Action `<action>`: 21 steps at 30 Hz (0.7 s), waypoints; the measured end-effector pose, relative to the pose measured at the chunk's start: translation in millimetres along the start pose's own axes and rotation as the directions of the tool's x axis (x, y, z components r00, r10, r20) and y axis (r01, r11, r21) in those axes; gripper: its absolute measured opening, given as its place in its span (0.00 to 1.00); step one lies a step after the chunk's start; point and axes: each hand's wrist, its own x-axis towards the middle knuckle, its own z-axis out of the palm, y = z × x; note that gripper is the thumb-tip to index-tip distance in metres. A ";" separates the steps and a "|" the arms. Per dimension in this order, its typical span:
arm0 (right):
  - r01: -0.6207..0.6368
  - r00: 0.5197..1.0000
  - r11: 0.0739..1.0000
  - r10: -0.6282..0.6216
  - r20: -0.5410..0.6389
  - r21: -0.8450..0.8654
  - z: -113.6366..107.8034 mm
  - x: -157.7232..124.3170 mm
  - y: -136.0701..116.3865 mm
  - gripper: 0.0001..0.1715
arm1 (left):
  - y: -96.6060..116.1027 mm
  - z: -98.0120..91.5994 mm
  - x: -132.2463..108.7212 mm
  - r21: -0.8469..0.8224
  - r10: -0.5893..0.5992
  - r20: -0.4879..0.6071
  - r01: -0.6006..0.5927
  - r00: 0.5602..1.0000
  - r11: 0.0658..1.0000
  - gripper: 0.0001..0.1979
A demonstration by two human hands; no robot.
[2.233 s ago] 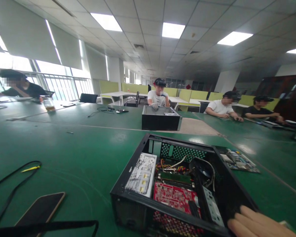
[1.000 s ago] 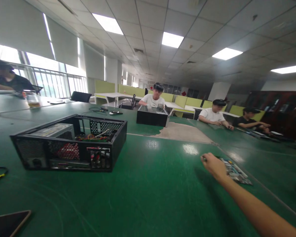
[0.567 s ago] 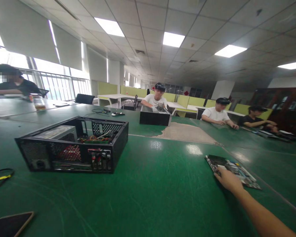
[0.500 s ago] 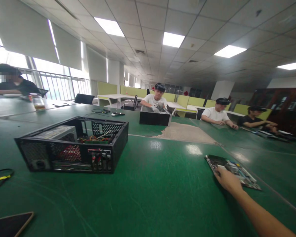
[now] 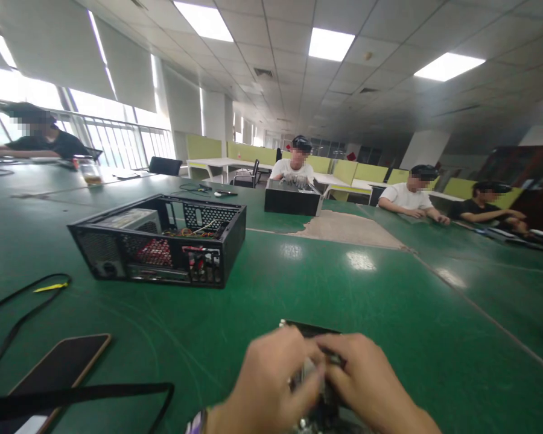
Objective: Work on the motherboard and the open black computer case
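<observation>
A motherboard lies in front of me at the bottom centre, mostly covered by my two hands. My left hand bends over its left part with curled fingers, slightly blurred. From the right, my right hand closes its fingers on the board's upper part, close to the left fingertips. Exactly which part of the board each hand grips is hidden. Further off to the left stands an open black computer case, with a power supply and loose wires inside.
A phone lies at lower left, with black cables around it and a yellow tie on one. Across the green table, a person works at another case. Other people sit at the far left and right. A jar stands back left.
The motherboard has come from the right to the bottom centre, near me. My left hand has entered and joined the right at the board. The view has tilted down and shifted left.
</observation>
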 end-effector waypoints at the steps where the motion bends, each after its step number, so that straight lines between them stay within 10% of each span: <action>1: -0.026 0.997 0.999 0.024 -0.069 -0.038 -2.8 9.4 -1.7 0.18 | -20.1 -1.7 2.2 0.011 -0.095 -0.064 0.096 0.993 0.995 0.16; 6: -0.075 0.997 0.981 0.071 -0.027 -0.177 26.2 33.2 29.0 0.14 | -65.1 13.3 -7.9 -0.105 -0.501 -0.176 0.490 0.847 0.865 0.17; 11: 0.063 0.997 0.987 -0.069 -0.039 -0.150 46.4 37.0 47.0 0.15 | -68.3 20.0 5.4 -0.180 -0.472 -0.229 0.439 0.852 0.880 0.14; 16: -0.048 0.999 0.958 0.040 -0.035 -0.281 39.0 44.4 45.2 0.12 | -81.4 12.7 23.0 -0.155 -0.426 -0.147 0.405 0.893 0.901 0.06; 21: -0.089 0.960 0.942 -0.005 -0.280 -0.322 60.8 -29.3 30.4 0.20 | -63.4 38.4 -2.9 -0.260 -0.498 -0.341 0.429 0.797 0.865 0.35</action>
